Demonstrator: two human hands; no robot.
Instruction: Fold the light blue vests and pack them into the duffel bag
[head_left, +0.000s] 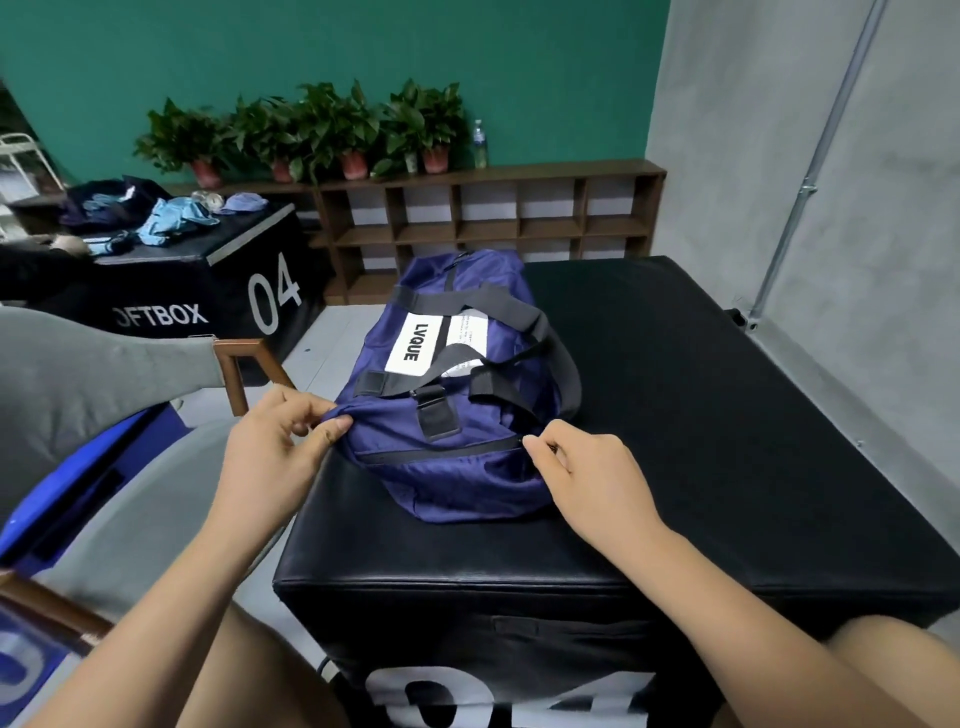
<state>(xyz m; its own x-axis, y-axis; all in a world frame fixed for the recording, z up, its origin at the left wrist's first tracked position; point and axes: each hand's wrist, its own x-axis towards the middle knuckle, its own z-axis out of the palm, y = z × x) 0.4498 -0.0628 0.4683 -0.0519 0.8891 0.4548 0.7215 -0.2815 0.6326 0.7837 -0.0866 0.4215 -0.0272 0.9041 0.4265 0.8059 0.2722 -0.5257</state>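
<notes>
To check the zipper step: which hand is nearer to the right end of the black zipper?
Right. The right hand pinches at that end of the zipper; the left hand grips the duffel bag at its left corner.

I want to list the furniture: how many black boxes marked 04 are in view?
2. The near box is in front, under the duffel bag; the far box stands at the left, with loose clothes on it. Others may be out of view.

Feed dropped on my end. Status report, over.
Left hand pinches duffel bag end fabric. Right hand pinches zipper end; zipper looks closed. Light blue vests heaped on far box, unpacked. Nothing blocks the bag.
</notes>
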